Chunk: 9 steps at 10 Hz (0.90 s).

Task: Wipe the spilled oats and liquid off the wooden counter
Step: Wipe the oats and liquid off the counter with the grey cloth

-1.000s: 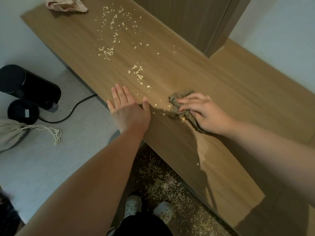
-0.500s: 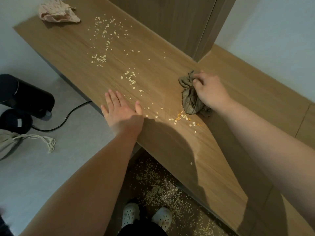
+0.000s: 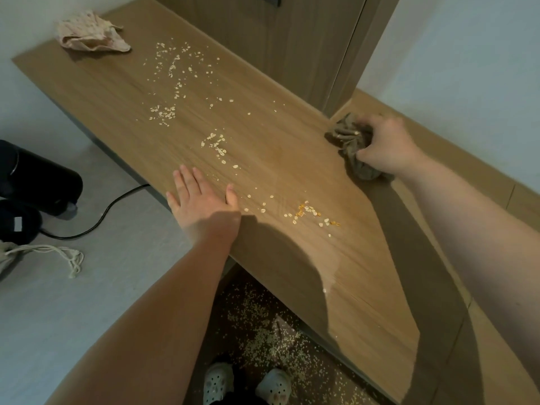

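A person's right hand (image 3: 385,144) clenches a crumpled grey-brown cloth (image 3: 349,141) against the long light-wood counter (image 3: 111,92) at two o'clock in the frame, beside a tall wooden cabinet panel (image 3: 306,45). The left hand (image 3: 204,206) lies flat at centre on the counter's near edge, fingers straight, grasping nothing. Pale spilled oat flakes (image 3: 171,65) trail from eleven o'clock to an orange-tinged cluster (image 3: 306,213) at three o'clock from the left hand. A rumpled pink cloth (image 3: 90,36) sits at ten o'clock.
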Each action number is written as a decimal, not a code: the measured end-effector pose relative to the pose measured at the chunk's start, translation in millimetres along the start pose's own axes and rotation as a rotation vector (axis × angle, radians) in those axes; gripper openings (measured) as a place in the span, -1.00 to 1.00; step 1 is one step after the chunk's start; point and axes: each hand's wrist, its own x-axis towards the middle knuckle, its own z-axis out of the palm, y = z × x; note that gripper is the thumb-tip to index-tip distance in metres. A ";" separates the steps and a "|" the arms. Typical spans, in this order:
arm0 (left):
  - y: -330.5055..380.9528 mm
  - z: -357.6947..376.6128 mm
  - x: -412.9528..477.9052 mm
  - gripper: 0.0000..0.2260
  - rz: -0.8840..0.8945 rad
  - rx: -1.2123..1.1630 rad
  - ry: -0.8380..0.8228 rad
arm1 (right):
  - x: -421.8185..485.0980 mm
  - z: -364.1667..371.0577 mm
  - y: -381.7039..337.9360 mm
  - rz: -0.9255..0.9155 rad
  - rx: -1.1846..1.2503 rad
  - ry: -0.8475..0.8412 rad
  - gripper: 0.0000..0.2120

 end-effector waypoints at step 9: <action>0.5 -3.3 0.0 -0.35 0.004 0.012 -0.016 | -103.6 92.3 0.1 -0.255 -0.091 0.131 -0.55</action>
